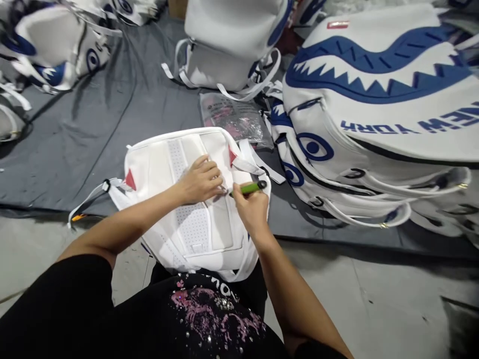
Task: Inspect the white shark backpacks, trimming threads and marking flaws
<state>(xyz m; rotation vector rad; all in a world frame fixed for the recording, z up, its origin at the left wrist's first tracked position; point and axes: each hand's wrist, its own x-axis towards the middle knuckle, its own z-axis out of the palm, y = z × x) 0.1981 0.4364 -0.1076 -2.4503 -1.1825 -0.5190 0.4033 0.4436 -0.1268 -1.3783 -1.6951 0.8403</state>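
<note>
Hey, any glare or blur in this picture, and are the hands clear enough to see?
In the head view, glare flecks the plastic packet; the backpack under the hands is bright and pale, its seams readable; the bags at top left look soft; the left hand and right hand are fairly clear, but the tip of the green tool is hard to make out.

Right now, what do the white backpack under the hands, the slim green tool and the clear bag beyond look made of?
White backpack: probably matte synthetic leather or coated fabric, given its smooth, creased panels. Slim green tool: perhaps smooth plastic, from its even colour. Clear bag: likely glossy plastic, shown by crinkled glints.
</note>
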